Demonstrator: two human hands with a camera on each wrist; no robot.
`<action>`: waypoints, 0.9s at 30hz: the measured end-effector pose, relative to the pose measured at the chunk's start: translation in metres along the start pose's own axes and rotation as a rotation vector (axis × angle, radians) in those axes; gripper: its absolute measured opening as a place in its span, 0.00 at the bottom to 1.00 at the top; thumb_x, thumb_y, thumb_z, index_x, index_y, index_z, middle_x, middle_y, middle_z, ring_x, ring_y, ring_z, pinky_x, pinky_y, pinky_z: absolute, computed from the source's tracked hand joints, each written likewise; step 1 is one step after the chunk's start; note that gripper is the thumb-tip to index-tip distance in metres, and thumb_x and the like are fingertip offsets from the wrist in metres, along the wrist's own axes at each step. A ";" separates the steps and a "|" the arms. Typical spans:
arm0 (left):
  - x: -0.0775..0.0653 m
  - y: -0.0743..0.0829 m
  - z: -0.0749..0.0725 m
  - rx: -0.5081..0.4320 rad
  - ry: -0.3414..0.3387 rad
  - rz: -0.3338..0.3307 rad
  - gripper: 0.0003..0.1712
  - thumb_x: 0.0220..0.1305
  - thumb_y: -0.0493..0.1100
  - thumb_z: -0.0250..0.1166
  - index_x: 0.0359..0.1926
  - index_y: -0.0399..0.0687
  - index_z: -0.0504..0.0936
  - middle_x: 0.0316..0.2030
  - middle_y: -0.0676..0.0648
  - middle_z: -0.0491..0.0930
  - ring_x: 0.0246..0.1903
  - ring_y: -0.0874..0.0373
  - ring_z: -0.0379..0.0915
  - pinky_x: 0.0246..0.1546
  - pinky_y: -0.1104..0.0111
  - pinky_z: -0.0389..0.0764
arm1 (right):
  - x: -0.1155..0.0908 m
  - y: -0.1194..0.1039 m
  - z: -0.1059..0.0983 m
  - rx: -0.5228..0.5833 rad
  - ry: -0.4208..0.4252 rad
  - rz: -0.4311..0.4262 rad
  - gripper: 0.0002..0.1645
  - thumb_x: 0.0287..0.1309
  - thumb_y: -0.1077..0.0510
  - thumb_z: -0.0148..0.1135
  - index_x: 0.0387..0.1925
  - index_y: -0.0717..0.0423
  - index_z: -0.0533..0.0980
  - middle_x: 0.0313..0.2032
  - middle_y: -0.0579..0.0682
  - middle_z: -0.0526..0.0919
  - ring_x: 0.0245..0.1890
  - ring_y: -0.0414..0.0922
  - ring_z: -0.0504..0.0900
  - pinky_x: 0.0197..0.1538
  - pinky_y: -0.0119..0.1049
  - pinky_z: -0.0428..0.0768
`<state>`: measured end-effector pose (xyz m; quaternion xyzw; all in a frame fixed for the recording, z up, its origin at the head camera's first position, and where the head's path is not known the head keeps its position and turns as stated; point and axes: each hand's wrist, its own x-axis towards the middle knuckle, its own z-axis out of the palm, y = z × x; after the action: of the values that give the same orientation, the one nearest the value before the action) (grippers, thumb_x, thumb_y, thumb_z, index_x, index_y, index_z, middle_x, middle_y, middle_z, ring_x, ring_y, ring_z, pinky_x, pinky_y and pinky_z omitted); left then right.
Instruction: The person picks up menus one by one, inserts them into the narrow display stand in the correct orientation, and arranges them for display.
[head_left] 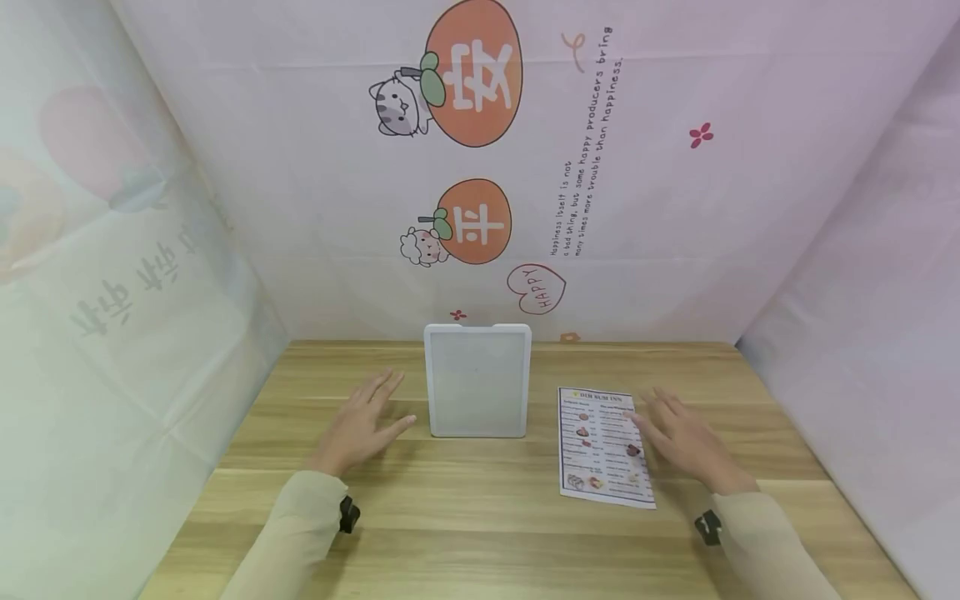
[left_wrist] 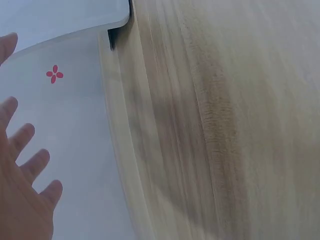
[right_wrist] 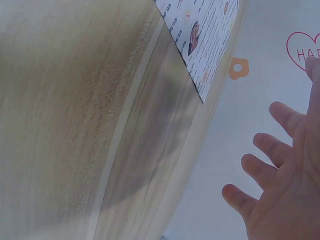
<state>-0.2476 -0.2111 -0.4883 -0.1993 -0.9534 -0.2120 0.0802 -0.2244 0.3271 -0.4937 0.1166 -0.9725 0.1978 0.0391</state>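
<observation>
A: Start at the far left.
B: Pale cloth (head_left: 45, 400) with faint prints, hanging beside the counter (head_left: 480, 517). Then a cream sleeve (head_left: 281, 533), small black device (head_left: 348, 514) at the cuff.
A: And the left hand (head_left: 357, 429)?
B: Fingers spread and relaxed, thumb out toward the panel (head_left: 478, 383). Holds nothing. Whether it touches the wood, cannot tell.
A: The panel, then.
B: White rim, pale grey face, notch in the top edge. Stands up on the counter toward the back, just right of the left thumb, with a visible gap. In the left wrist view its rounded corner shows above the wood.
A: Behind it?
B: Back cloth (head_left: 660, 250): two orange fruits with lettering, a cartoon cat and a sheep beside them. Slightly right, a red heart (head_left: 537, 290) reading HAPPY.
A: Next along?
B: Menu sheet (head_left: 600, 450), printed side up on the counter, right of the panel and well apart from it. Two columns, small food pictures, blue border.
A: Right hand (head_left: 686, 437)?
B: At the sheet's right edge, thumb overlapping it in the head view. Fingers loosely spread, nothing gripped. Contact with the paper, cannot tell.
A: Last?
B: Second black device (head_left: 708, 527), second cream sleeve (head_left: 772, 533), more pale cloth beyond.
</observation>
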 end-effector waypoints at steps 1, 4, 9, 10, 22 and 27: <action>0.000 0.001 0.000 -0.011 0.003 0.001 0.46 0.68 0.69 0.56 0.79 0.61 0.52 0.76 0.44 0.53 0.74 0.38 0.47 0.66 0.35 0.55 | 0.000 0.000 0.000 0.004 -0.001 -0.001 0.39 0.76 0.37 0.44 0.76 0.56 0.58 0.74 0.70 0.51 0.70 0.74 0.53 0.61 0.78 0.52; 0.001 0.004 0.000 -0.039 0.009 0.009 0.46 0.68 0.67 0.59 0.79 0.60 0.53 0.76 0.45 0.54 0.73 0.39 0.50 0.65 0.35 0.57 | 0.000 0.000 0.000 0.013 -0.004 -0.001 0.39 0.76 0.38 0.45 0.75 0.56 0.58 0.74 0.71 0.51 0.69 0.74 0.54 0.61 0.78 0.53; 0.001 0.010 -0.001 -0.071 0.026 0.053 0.45 0.66 0.63 0.64 0.77 0.55 0.59 0.75 0.43 0.57 0.71 0.38 0.55 0.64 0.36 0.61 | -0.001 -0.001 0.000 0.015 0.000 -0.005 0.38 0.76 0.40 0.47 0.74 0.59 0.60 0.73 0.72 0.52 0.69 0.74 0.54 0.62 0.76 0.54; 0.002 0.011 -0.001 -0.076 0.028 0.065 0.44 0.66 0.62 0.65 0.76 0.54 0.61 0.74 0.43 0.58 0.71 0.39 0.55 0.64 0.36 0.61 | -0.001 -0.001 0.001 0.016 0.000 -0.005 0.38 0.75 0.40 0.48 0.74 0.59 0.60 0.73 0.72 0.52 0.69 0.74 0.55 0.62 0.76 0.54; 0.009 0.022 0.012 -0.186 0.032 0.130 0.33 0.63 0.53 0.72 0.68 0.57 0.74 0.58 0.48 0.77 0.50 0.52 0.77 0.48 0.52 0.81 | -0.001 0.001 0.007 0.102 0.011 0.000 0.36 0.73 0.45 0.55 0.69 0.66 0.65 0.68 0.72 0.63 0.67 0.72 0.60 0.64 0.72 0.57; 0.013 0.026 0.020 -0.195 0.042 0.177 0.30 0.62 0.49 0.73 0.65 0.56 0.77 0.54 0.50 0.79 0.46 0.56 0.78 0.44 0.57 0.82 | -0.001 -0.001 0.006 0.142 0.024 0.002 0.34 0.71 0.49 0.60 0.67 0.66 0.67 0.65 0.71 0.68 0.65 0.71 0.64 0.63 0.71 0.61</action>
<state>-0.2500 -0.1764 -0.4933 -0.2850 -0.9050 -0.2999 0.0987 -0.2229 0.3237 -0.4991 0.1158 -0.9556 0.2675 0.0422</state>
